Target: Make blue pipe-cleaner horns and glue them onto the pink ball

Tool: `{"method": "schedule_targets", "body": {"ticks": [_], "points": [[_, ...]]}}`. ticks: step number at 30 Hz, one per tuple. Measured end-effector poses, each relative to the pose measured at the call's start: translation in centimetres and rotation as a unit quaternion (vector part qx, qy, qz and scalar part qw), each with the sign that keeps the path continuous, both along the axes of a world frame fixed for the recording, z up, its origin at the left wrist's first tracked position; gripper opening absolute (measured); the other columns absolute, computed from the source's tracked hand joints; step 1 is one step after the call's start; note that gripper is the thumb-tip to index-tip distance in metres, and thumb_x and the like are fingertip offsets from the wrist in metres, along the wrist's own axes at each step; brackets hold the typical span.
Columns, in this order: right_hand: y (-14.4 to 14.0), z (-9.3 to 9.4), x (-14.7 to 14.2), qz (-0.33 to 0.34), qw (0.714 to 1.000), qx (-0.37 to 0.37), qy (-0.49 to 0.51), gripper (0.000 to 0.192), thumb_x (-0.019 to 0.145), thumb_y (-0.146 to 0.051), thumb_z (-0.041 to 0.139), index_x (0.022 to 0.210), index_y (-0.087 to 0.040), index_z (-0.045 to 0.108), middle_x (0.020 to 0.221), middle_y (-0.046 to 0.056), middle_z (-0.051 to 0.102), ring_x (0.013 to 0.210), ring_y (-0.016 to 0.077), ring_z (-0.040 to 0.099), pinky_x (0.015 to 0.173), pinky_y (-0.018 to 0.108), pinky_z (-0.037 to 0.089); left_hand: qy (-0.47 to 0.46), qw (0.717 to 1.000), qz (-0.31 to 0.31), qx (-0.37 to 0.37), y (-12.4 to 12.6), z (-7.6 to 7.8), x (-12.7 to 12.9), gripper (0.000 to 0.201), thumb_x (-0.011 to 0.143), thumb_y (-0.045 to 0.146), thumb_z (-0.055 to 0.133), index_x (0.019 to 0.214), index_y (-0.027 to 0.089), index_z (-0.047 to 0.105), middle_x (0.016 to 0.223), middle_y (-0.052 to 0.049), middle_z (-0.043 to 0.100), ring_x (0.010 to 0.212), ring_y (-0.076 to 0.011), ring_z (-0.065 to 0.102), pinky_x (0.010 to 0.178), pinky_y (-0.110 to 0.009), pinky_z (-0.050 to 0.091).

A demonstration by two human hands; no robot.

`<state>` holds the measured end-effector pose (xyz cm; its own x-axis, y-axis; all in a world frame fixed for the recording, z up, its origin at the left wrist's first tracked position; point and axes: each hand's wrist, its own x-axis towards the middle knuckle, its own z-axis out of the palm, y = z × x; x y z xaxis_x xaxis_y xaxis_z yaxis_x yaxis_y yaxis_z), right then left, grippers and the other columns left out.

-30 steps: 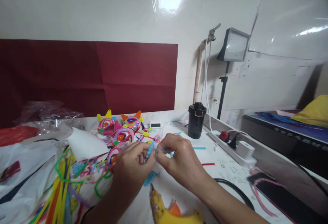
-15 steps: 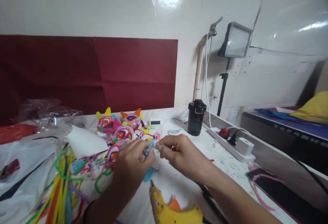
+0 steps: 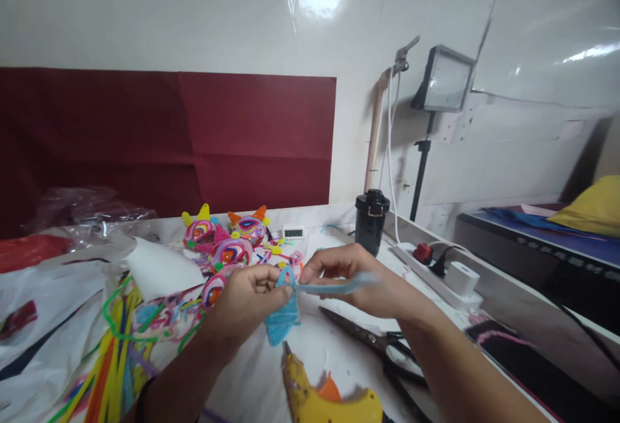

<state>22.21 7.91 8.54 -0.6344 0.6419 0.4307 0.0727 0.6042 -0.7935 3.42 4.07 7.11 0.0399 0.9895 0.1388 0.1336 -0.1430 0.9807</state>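
Both hands pinch a blue pipe cleaner [image 3: 285, 310] above the table [image 3: 329, 352]: left hand [image 3: 247, 300] clamps the coiled part, right hand [image 3: 349, 274] grips the free tail. Light, soft, bends easily; best held at the coil. Glue gun [image 3: 320, 397] and scissors [image 3: 372, 345] lie just below.

Blue pipe cleaner [image 3: 334, 285] now pulled rightward

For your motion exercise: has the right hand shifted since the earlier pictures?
Yes. The right hand has drawn rightward, toward the black cup, pulling a blue pipe cleaner out from the left hand.
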Motion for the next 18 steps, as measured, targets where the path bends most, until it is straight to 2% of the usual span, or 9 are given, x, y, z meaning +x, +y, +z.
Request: {"method": "schedule_targets", "body": {"ticks": [7, 10, 14, 18], "points": [[-0.1, -0.2, -0.8, 0.0, 0.999, 0.048, -0.003, 0.009, 0.081, -0.021, 0.063, 0.08, -0.015, 0.071, 0.076, 0.003, 0.068, 0.069, 0.0134, 0.059, 0.065, 0.025, 0.047, -0.017, 0.999, -0.032, -0.03, -0.1, 0.2, -0.1, 0.017, 0.058, 0.03, 0.07, 0.058, 0.015, 0.062, 0.048, 0.004, 0.054, 0.043, -0.0075, 0.045, 0.044, -0.019, 0.033], [-0.1, -0.2, -0.9, 0.0, 0.999, 0.046, 0.005, 0.01, 0.081, -0.023, 0.064, 0.079, -0.015, 0.07, 0.076, 0.004, 0.069, 0.069, 0.013, 0.059, 0.065, 0.024, 0.047, -0.028, 0.999, -0.018, -0.031, 0.0, 0.0, -0.1, 0.015, 0.057, 0.028, 0.07, 0.057, 0.015, 0.062, 0.047, 0.004, 0.055, 0.042, -0.0075, 0.045, 0.043, -0.019, 0.034], [-0.1, -0.4, -1.1, -0.001, 1.0, 0.022, 0.01, 0.017, 0.079, -0.032, 0.066, 0.079, -0.015, 0.07, 0.073, 0.003, 0.067, 0.067, 0.013, 0.057, 0.066, 0.026, 0.048, -0.02, 1.0, 0.003, -0.014, -0.3, 0.1, 0.2, 0.009, 0.057, 0.024, 0.068, 0.059, 0.015, 0.066, 0.048, 0.003, 0.057, 0.042, -0.0081, 0.046, 0.042, -0.018, 0.034], [-0.1, -0.5, -1.3, -0.006, 0.999, -0.02, 0.026, 0.022, 0.073, -0.035, 0.072, 0.07, -0.014, 0.068, 0.066, 0.0, 0.061, 0.061, 0.0111, 0.053, 0.059, 0.023, 0.045, 0.025, 1.0, -0.003, 0.004, -0.5, 0.5, 0.1, 0.008, 0.059, 0.024, 0.065, 0.06, 0.017, 0.067, 0.048, 0.004, 0.054, 0.043, -0.0081, 0.043, 0.041, -0.018, 0.032]]}}
